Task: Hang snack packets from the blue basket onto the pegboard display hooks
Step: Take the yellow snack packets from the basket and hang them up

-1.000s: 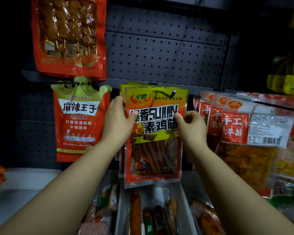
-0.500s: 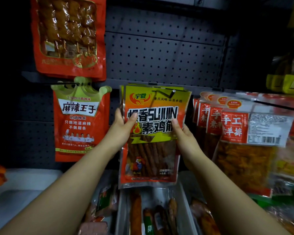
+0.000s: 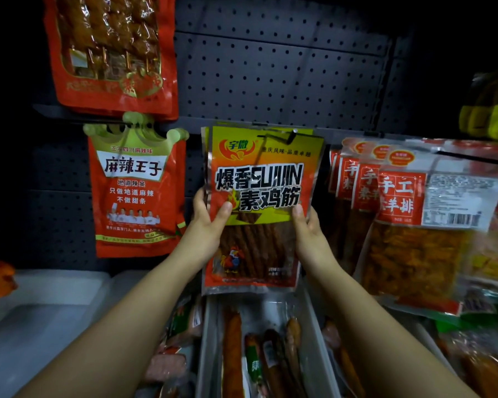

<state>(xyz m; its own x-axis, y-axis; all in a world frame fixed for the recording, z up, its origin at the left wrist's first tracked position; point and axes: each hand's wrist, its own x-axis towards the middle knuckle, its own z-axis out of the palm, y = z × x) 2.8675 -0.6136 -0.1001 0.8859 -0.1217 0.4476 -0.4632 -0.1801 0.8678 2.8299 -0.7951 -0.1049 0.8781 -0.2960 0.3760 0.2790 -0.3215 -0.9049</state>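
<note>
On pegboard hook [image 3: 279, 137]: yellow-orange snack packet [image 3: 259, 196], left hand [image 3: 207, 225] and right hand [image 3: 308, 234] each grasping one side edge.

A snack packet [image 3: 259, 208] hung on a hook [image 3: 276, 137] before the pegboard [image 3: 270, 76], between the left hand [image 3: 207, 225] and the right hand [image 3: 308, 234]. Left of the left hand hung a crown-topped packet [image 3: 135, 191], with another packet [image 3: 110, 50] above it. Right of the right hand hung a row of packets [image 3: 400, 225]. Below both hands lay trays of sausages [image 3: 259, 354].
</note>
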